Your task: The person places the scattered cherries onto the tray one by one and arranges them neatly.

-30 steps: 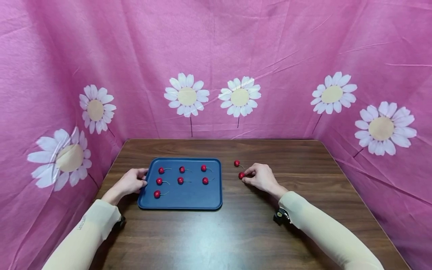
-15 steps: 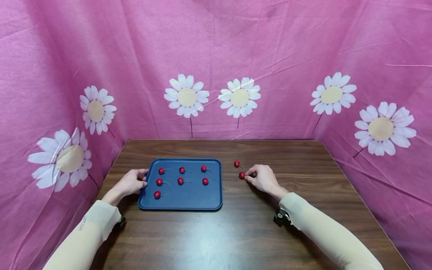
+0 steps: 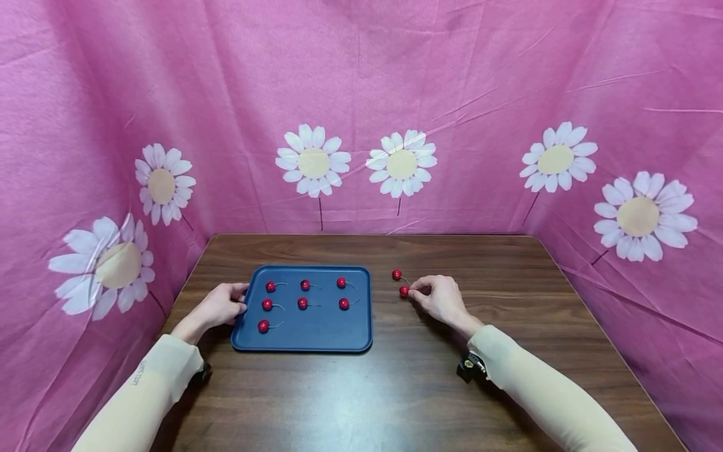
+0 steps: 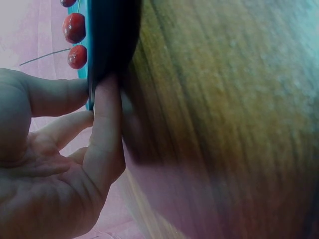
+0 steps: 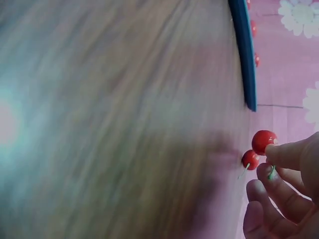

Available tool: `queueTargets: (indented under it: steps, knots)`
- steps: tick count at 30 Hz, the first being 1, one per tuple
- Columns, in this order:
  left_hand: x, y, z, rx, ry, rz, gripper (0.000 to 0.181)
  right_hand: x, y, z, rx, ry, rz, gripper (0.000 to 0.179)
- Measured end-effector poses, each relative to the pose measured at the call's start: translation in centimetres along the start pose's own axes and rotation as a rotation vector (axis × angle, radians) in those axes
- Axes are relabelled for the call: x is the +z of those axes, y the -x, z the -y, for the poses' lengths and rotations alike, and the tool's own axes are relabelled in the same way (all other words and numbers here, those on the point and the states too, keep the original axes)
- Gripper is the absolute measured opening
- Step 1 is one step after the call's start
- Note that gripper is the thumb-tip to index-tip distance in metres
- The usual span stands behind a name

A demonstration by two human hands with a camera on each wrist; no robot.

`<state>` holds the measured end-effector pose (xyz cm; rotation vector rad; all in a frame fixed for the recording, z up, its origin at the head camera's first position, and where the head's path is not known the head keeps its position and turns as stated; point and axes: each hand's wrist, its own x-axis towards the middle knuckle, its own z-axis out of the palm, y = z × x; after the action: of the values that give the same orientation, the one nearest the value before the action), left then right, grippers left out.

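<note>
My left hand (image 3: 217,306) grips the left rim of a blue tray (image 3: 316,336). In the left wrist view its thumb (image 4: 60,97) lies on the tray's upper side and a finger (image 4: 107,119) runs underneath. Several red cherries with thin stems, such as this front-left cherry (image 3: 263,326), lie apart in rows on the tray. Right of the tray, my right hand (image 3: 443,300) pinches a cherry (image 5: 264,143) at its stem end between thumb and fingertips. A second loose cherry (image 3: 397,274) lies on the table just beyond it.
The tray and loose cherries are on a brown wood-grain table (image 3: 339,402). A pink cloth (image 3: 361,75) printed with white daisies hangs behind the table and along both sides. Light glares off the table front.
The pinched cherry has shifted very slightly away from me, and the right fingertips have settled closer on its stem side. The left hand and the tray stay put.
</note>
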<state>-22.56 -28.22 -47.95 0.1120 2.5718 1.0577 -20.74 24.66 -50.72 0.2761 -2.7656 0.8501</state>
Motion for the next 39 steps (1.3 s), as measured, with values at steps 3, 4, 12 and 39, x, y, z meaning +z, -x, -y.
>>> queueTargets:
  steps: [3, 4, 12, 39]
  knots:
    - [0.0, 0.0, 0.1, 0.005, 0.001, -0.005, 0.067, 0.0, -0.1, 0.7, -0.023, -0.037, -0.017, 0.007]
    - [0.0, 0.0, 0.1, 0.008, 0.0, -0.005, 0.067, 0.0, -0.1, 1.0, -0.028, -0.05, -0.022, 0.007]
    - [0.0, 0.0, 0.1, -0.005, 0.008, 0.001, 0.067, 0.4, -0.6, 3.0, -0.082, -0.132, -0.051, 0.006]
    - [-0.2, -0.1, 0.2, -0.003, 0.016, 0.013, 0.068, 5.8, -1.0, 12.1, -0.24, -0.381, 0.048, 0.003]
